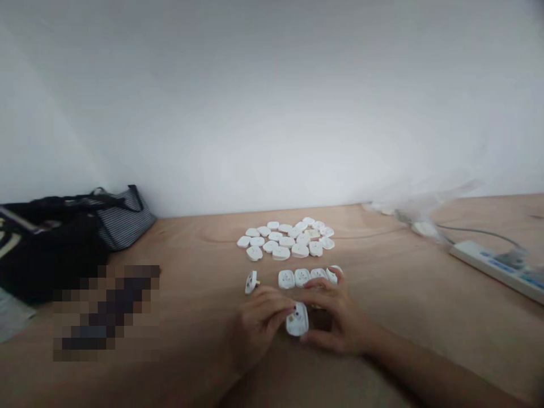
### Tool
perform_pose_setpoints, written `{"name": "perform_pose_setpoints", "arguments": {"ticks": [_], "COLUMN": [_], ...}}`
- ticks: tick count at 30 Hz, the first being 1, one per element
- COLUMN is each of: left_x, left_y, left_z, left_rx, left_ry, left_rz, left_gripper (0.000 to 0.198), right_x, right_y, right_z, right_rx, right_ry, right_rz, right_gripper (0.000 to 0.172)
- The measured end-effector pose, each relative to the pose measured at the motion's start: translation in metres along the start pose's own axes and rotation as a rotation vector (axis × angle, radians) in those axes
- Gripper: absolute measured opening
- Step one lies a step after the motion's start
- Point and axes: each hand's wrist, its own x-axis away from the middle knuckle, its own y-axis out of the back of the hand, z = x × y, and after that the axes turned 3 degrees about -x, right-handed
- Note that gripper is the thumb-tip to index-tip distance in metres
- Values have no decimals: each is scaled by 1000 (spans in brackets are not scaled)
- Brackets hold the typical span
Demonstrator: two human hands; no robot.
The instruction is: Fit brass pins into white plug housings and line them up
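Note:
My left hand (266, 317) pinches a white squarish plug housing (297, 323) by its upper left edge; its inner face shows small dark and brass-coloured spots. Over to the right, my right hand (335, 317) is curved with fingers apart, its thumb tip close to the housing's lower edge; whether it touches I cannot tell. Brass-coloured bits show under its fingers. Just beyond the hands runs a row of several white plug pieces (286, 279), the right ones partly behind my right fingers. A tilted plug piece (251, 282) with a brass pin stands beyond my left hand.
Farther back lies a cluster of many white plug pieces (281, 253) on the wooden table (195, 294). A power strip (497, 266) with a cord and clear plastic wrap (425, 207) are at right. A black bag (55, 243) and a blurred-out dark object (110, 311) are at left.

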Motion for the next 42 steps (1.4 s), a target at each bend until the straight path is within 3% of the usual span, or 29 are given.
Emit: {"name": "perform_pose_setpoints", "arguments": {"ticks": [10,13,16,19,23,24,27,32,37,42], "left_x": [3,4,4,4,6,7,10,14,13,13], "left_y": [1,6,8,6,4,4,3,-1,-3,-2], "left_z": [4,8,9,8,6,6,8,9,6,7], "left_rx": [-100,-109,-48,-25,-59,-72,-107,-122,-120,-131], "left_ry": [15,86,100,107,166,176,199,240,233,239], "left_rz": [19,56,181,258,253,247,231,216,212,202], "left_gripper": [12,40,62,58,55,55,56,58,56,53], "right_x": [-1,-1,-1,0,1,0,-2,-6,-8,-7], "right_y": [2,4,3,1,10,14,23,15,2,3], "right_z": [2,0,-1,-4,-10,-12,-15,-14,-13,-16], "right_rx": [12,39,56,51,43,57,158,261,241,185], "right_ry": [6,-24,-27,-14,-66,-106,-307,-573,-596,-545], "right_rz": [8,-10,-7,-10,-14,-9,-24,-26,-37,-69], "right_gripper": [57,55,55,54,66,65,30,27,19,17]}}
